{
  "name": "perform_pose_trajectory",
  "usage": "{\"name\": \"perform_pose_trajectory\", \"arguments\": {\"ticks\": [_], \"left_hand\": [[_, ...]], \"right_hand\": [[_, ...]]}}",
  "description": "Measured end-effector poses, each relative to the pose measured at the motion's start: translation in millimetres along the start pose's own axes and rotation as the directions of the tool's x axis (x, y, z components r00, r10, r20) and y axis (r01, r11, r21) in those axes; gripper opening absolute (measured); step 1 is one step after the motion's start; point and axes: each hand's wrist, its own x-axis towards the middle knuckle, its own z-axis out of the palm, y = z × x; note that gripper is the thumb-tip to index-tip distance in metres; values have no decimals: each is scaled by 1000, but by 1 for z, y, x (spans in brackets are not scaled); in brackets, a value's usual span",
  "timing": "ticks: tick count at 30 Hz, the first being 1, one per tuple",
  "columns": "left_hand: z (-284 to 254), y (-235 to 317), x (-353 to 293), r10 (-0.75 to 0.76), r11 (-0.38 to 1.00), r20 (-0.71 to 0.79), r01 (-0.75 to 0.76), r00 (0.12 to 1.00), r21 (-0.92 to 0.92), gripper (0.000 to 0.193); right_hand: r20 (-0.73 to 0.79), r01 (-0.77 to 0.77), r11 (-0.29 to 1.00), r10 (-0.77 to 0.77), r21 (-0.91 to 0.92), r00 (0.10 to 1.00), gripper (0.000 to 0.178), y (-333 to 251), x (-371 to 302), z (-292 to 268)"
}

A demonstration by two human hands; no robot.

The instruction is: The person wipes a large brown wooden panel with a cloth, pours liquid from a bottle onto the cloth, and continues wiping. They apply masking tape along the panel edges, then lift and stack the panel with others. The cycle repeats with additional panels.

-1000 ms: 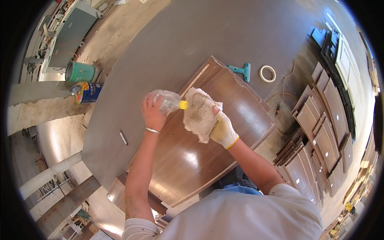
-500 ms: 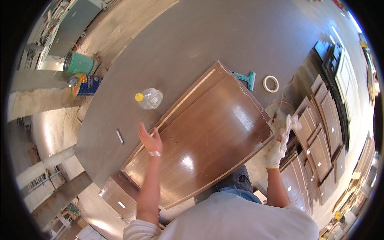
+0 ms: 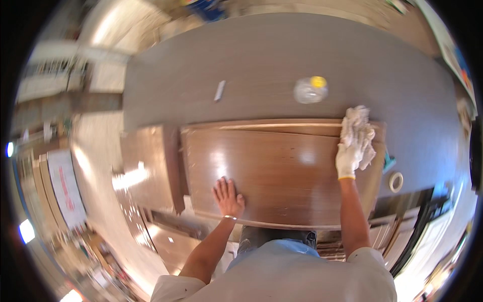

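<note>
Brown wooden panels (image 3: 266,171) lie stacked in front of me, the upper one slightly askew on the one beneath. My left hand (image 3: 229,200) rests flat on the near left part of the top panel, fingers spread. A white work glove covers my right hand (image 3: 347,160). It holds a crumpled whitish rag (image 3: 358,128) over the panels' far right end; the fingers are partly hidden by the cloth.
On the grey table (image 3: 261,55) beyond the panels are a clear bottle with a yellow cap (image 3: 311,90) and a white marker-like stick (image 3: 220,91). A teal scraper-like tool (image 3: 389,162) and a tape roll (image 3: 396,182) lie right. Another brown panel stack (image 3: 151,168) stands left.
My view has turned left, so the panels now lie straight across. My left hand has come down onto the top panel. My right hand has moved over the panels' right end with the rag.
</note>
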Motion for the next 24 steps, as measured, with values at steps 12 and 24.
{"name": "perform_pose_trajectory", "arguments": {"ticks": [12,24], "left_hand": [[-8,3,0,-52,986,37,58,998,-160,71],[-4,2,-3,-23,942,-30,12,999,-335,66]], "right_hand": [[19,819,467,-872,334,490,68,-436,-99,121],[217,911,159,-973,380,79,41,-450,-119,50]]}}
